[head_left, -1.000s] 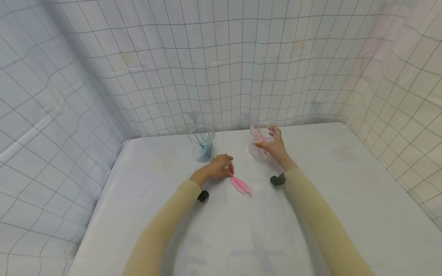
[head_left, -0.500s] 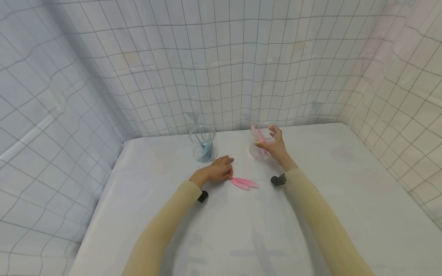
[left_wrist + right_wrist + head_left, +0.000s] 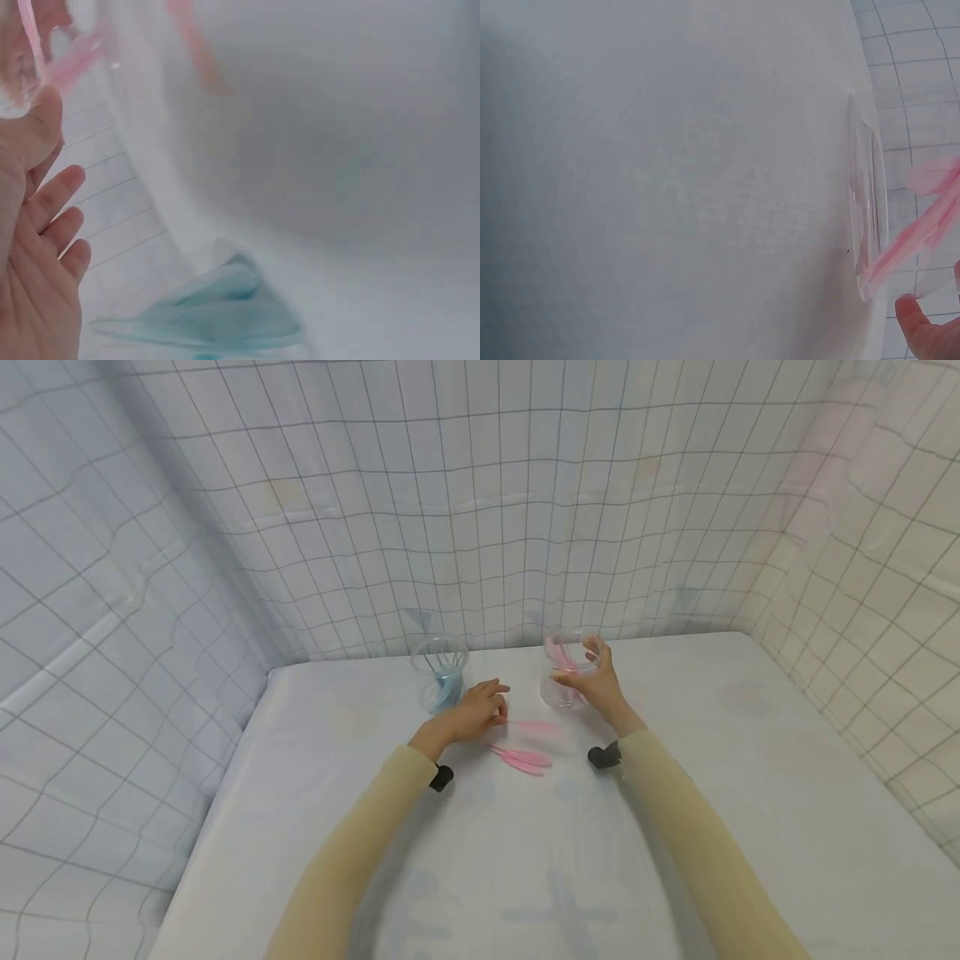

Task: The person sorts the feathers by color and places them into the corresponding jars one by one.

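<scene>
My left hand [image 3: 476, 710] pinches the thin stem of a pink utensil [image 3: 538, 726] between thumb and forefinger, its longer, wider end pointing right. Below it a few more pink utensils [image 3: 522, 760] lie fanned on the table, thin stems to the left. My right hand [image 3: 598, 683] grips a clear plastic cup [image 3: 555, 693] from the right, thumb at the near side and fingers round the far side. Pink utensils [image 3: 919, 225] lean inside that cup. In the left wrist view, the held pink utensil [image 3: 31, 37] rises from the thumb tip; its exact kind is unclear.
Left of the gripped cup stands a second clear cup [image 3: 429, 693] with several blue utensils [image 3: 450, 685], thin stems upward. Both cups are near the back edge of the white table [image 3: 480, 877]. A checked curtain [image 3: 487, 510] hangs behind and along both sides.
The left hand has swung the pink bunch to point right, then moved slightly up and away with one utensil, leaving the others on the table. The right hand stays at its cup.
</scene>
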`<state>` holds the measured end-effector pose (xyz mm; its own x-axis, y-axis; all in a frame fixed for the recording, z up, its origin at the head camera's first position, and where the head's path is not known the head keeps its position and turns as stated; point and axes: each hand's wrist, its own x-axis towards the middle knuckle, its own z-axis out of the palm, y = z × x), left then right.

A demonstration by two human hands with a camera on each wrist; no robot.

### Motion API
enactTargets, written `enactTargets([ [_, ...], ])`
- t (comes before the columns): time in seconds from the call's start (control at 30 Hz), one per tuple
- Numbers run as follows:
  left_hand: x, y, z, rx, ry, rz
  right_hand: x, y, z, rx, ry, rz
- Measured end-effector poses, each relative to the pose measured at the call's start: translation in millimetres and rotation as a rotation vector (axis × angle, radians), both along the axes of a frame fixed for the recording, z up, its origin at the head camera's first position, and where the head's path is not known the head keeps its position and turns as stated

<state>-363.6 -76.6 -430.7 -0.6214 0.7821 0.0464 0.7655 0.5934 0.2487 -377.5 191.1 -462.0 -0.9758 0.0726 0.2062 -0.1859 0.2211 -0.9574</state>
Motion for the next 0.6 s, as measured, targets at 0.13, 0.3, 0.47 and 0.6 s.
enactTargets([
  [0.13, -8.6, 8.1, 28.2, 0.042, 0.167, 0.012, -1.3, 0.5, -0.3, 0.000, 0.004, 0.004],
  [0.3, -22.3, 21.7, 63.9, -0.018, 0.401, 0.076, -1.9, 1.5, 1.1, 0.001, 0.016, -0.002],
  [0.47, -35.5, 36.7, 87.2, -0.184, 0.531, 0.176, -2.2, 1.0, -0.5, 0.000, -0.007, -0.002],
  [0.6, -41.0, 51.4, 98.1, -0.320, 0.617, 0.205, -2.1, 0.2, -2.1, 0.010, -0.005, -0.007],
])
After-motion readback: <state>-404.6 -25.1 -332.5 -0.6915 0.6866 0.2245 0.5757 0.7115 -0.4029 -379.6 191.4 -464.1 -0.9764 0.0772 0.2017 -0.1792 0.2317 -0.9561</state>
